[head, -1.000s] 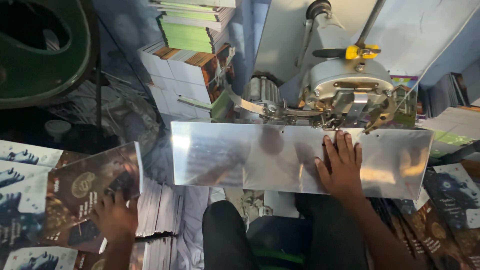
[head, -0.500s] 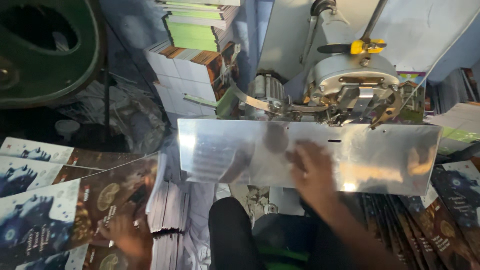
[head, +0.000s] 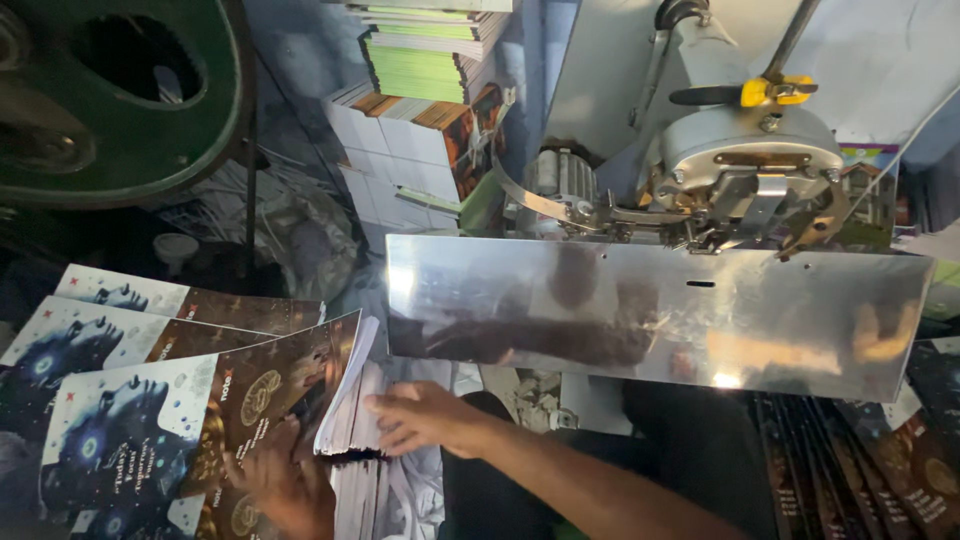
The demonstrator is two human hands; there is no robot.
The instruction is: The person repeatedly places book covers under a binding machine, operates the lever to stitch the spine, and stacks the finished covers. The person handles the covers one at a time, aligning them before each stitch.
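My left hand (head: 285,485) lies on an open booklet (head: 205,420) with a dark blue and brown cover at the lower left, fingers pressing on the cover. My right hand (head: 425,418) reaches across from the right and grips the booklet's white page edge (head: 345,405) beside a stack of white pages (head: 375,490). Above both hands a shiny steel plate (head: 660,315) juts out from a stitching machine (head: 745,170); nothing rests on the plate.
More booklets with the same cover (head: 130,310) fan out at the left. Stacks of green and white books (head: 420,90) stand at the back. A green wheel (head: 120,90) fills the top left. Dark finished booklets (head: 880,460) pile at the lower right. My knee (head: 690,440) is under the plate.
My right hand left the steel plate and swung left and down onto the booklet's pages. The view shifted, bringing the booklets at the left closer.
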